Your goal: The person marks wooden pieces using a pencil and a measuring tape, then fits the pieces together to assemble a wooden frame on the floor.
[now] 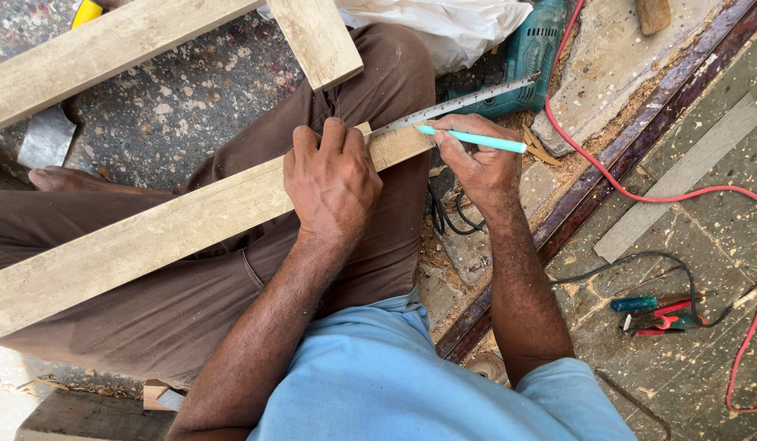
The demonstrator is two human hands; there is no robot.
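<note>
**Marking a wooden batten across the knee**

We see a pale wooden batten [174,233] lying slantwise across the person's brown-trousered thigh [346,122], its near end running off toward the lower left. The left hand [331,181] presses down flat on the batten close to its far end, fingers curled over the upper edge, pinning a metal ruler [452,104] against the wood. The ruler sticks out past the batten's end, pointing up and to the right.

The right hand [475,159] sits just beside that end, clenched around a light turquoise pencil [473,140]. The pencil lies nearly level, its tip at the batten's end, just below the ruler.

A second batten [93,53] and a short crosspiece [317,37] lie above, on the speckled floor [174,106]. Behind the ruler rests a teal power drill [529,57], next to a white plastic bag [443,24]. A red cable [639,194] winds across the tiles on the right, where red and green-handled hand tools [656,314] lie together. A bare foot [64,180] rests at the left.
</note>
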